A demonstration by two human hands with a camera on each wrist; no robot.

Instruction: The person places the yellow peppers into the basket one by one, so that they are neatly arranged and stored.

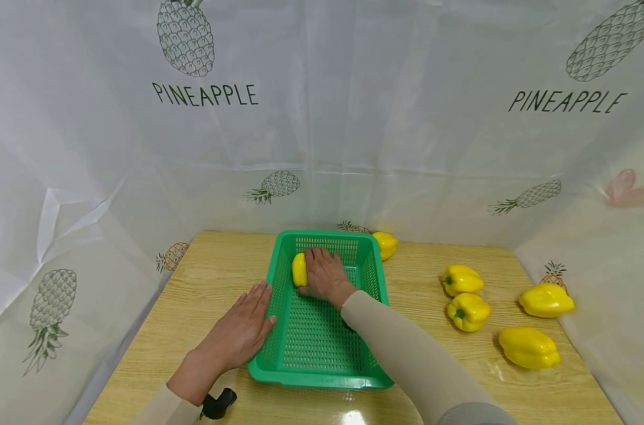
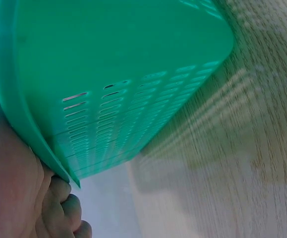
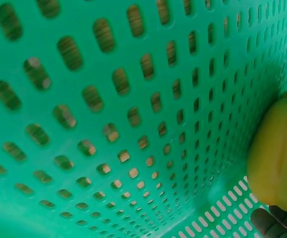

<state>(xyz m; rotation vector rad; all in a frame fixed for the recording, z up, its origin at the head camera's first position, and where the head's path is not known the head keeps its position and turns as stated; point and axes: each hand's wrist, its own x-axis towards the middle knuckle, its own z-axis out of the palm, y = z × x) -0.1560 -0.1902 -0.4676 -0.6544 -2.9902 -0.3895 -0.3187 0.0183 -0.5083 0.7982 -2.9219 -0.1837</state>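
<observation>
basket [image 1: 376, 277] walls hem far corner | near floor free | peppers [image 1: 467, 311] right

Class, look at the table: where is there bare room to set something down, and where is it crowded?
Bare wood lies left of the green basket, beyond the left hand, and between the basket and the four yellow peppers clustered right.

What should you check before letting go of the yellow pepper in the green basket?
1. Yellow pepper inside the green basket: ok.
2. Right hand has its grip on the pepper: ok.
3. Left hand flat against the basket's left rim, steadying it: ok.
4. Pepper resting on the basket floor: cannot tell.
5. Basket floor free of other things: ok.
6. Five more peppers waiting on the table: ok.
</observation>
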